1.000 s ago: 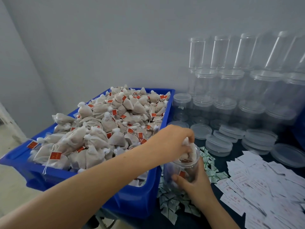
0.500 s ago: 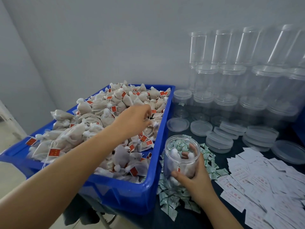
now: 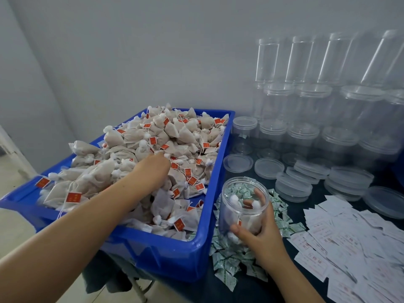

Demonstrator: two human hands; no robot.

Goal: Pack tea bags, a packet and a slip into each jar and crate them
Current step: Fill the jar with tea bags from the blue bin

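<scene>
Reaching into the blue plastic crate [image 3: 166, 259], the left hand [image 3: 153, 169] digs among beige mesh tea bags with red tags [image 3: 175, 132]; whether its fingers have closed on one I cannot tell. Right hand [image 3: 262, 235] wraps the clear round plastic jar [image 3: 242, 206], upright on the dark desk [image 3: 317, 193], partly filled. Best pinch one bag by its knot so strings don't drag neighbours.

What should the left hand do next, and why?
Probably close on a few tea bags and carry them to the jar. The left hand lies on the heap in the blue bin, while the right hand grips the open jar, which holds only a few bags.
</scene>
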